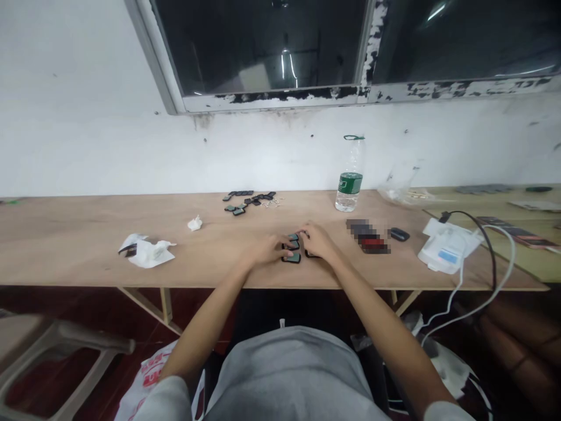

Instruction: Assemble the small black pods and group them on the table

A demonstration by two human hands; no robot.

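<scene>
Grey-faced pieces (291, 258) under two hands, left of the bottle (349, 184)

They are small, flat and rectangular, grey-green with black edges, lined up left of the bottle and nearer the person. The left hand (268, 250) sets its thumb and fingers on their left side; the right hand (317, 241) curls its fingers at their right. Whether either one pinches a piece, I cannot tell.

Left to right: two crumpled white tissues (155, 253), well left of the bottle; one cluster of dark pieces (255, 202), too jumbled to count, beside scattered white bits (272, 203); three grey-faced pieces in line, plus one dark piece (312, 255) partly under the right hand; one bottle; right of it, one black rounded object (399, 234) and one white device (442, 252) with cables.

A pale stool (65, 362) stands far left of the bottle, below the brown wooden tabletop (79, 234). Behind the bottle rises a white wall (65, 117) with a dark window (263, 52), its frame flaking.
</scene>
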